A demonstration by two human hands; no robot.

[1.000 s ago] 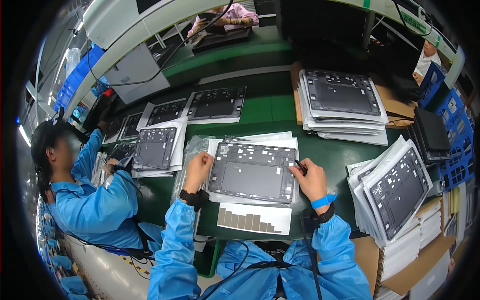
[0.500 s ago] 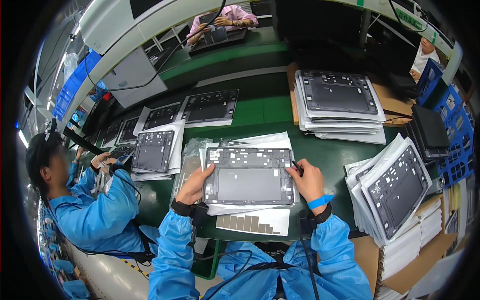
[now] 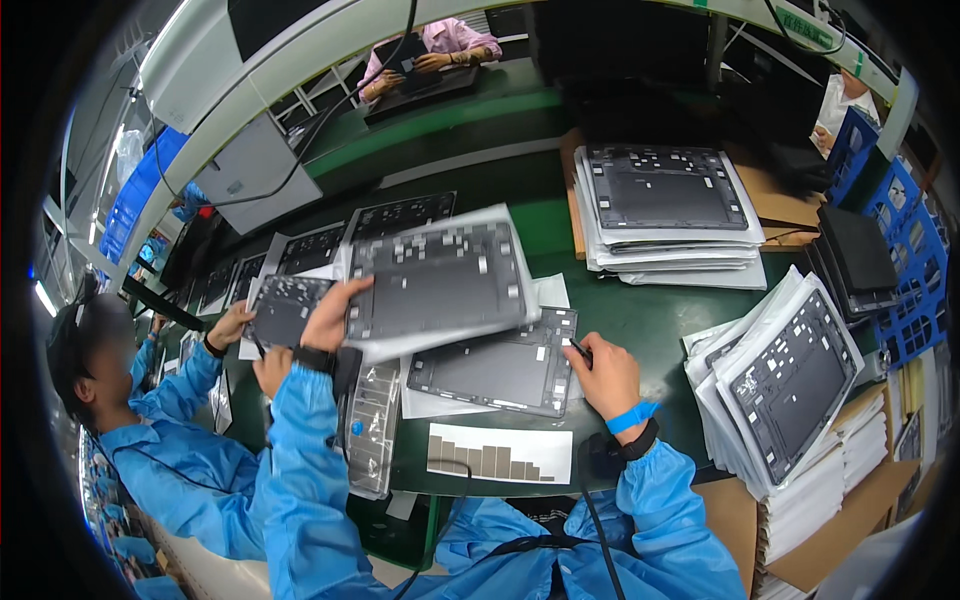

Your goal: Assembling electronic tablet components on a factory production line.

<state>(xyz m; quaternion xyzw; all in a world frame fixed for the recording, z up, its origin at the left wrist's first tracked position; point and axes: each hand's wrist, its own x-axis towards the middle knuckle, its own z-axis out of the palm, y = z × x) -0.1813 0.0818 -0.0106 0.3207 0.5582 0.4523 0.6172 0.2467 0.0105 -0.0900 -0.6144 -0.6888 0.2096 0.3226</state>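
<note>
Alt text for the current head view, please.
A person's left hand holds up a tilted dark panel with a white sheet over a green workbench; the right hand grips a dark pen-like tool beside a second panel lying below. A co-worker in blue is at left, stacked panels at right.

Toward ten o'clock from centre, a lifted grey panel [image 3: 440,285] is blurring and covering the eleven o'clock part of a second panel [image 3: 500,370]. At nine, it is hiding most fingers of the left hand [image 3: 332,318]. At four, the right hand [image 3: 610,382] is concealing much of a dark slim tool [image 3: 585,346]. Near twelve, the frame is cutting off a pink-shirted person's [image 3: 458,40] head.
</note>
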